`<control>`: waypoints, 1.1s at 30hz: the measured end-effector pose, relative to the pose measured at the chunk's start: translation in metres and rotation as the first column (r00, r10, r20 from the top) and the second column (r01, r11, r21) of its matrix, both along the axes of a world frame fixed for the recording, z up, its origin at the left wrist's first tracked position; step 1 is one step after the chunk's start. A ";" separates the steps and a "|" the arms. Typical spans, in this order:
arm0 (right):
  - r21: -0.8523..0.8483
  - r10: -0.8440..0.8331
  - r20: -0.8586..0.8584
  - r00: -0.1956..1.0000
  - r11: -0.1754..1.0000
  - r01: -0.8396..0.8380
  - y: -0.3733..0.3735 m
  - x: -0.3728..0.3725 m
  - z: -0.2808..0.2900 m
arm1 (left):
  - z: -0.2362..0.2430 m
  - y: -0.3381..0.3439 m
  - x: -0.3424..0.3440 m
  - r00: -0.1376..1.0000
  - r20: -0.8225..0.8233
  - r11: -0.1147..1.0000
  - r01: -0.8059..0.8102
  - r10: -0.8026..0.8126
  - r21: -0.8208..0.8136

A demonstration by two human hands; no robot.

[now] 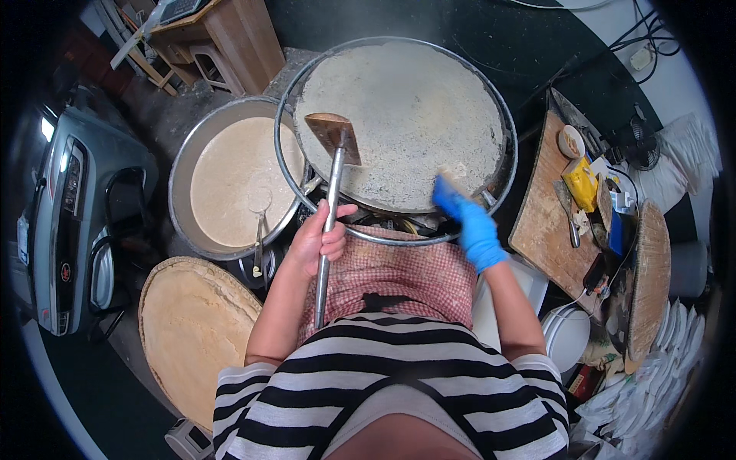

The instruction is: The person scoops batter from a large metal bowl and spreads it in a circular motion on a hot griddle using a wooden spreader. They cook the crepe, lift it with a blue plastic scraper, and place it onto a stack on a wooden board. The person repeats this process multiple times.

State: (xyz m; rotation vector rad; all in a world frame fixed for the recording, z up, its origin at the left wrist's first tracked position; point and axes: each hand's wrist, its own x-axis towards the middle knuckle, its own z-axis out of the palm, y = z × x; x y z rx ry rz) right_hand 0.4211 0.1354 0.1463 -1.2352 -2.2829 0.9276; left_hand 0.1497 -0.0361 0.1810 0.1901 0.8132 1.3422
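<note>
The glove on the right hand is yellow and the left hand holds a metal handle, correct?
Not quite: in the head view, the glove on the right hand is blue, not yellow. The left hand does hold a metal handle.

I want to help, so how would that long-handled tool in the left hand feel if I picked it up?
The long-handled tool would probably feel stiff, since its metal handle looks straight. It may be heavier at the far end, where the broad brown head sits. The smooth, shiny handle might be a bit slippery.
</note>
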 end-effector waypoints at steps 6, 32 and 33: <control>0.176 0.243 0.359 0.901 0.931 -0.321 -0.052 -0.019 -0.013 | -0.005 -0.010 -0.011 0.997 -0.028 0.996 -0.079 0.078 -0.030; 0.035 0.259 0.007 0.966 0.965 -0.259 0.003 -0.044 0.040 | -0.016 -0.045 -0.027 0.975 -0.052 0.974 -0.219 0.216 -0.057; -0.039 0.124 -0.186 0.975 0.990 -0.134 0.019 -0.037 0.041 | -0.016 -0.046 -0.028 0.973 -0.042 0.971 -0.230 0.227 -0.066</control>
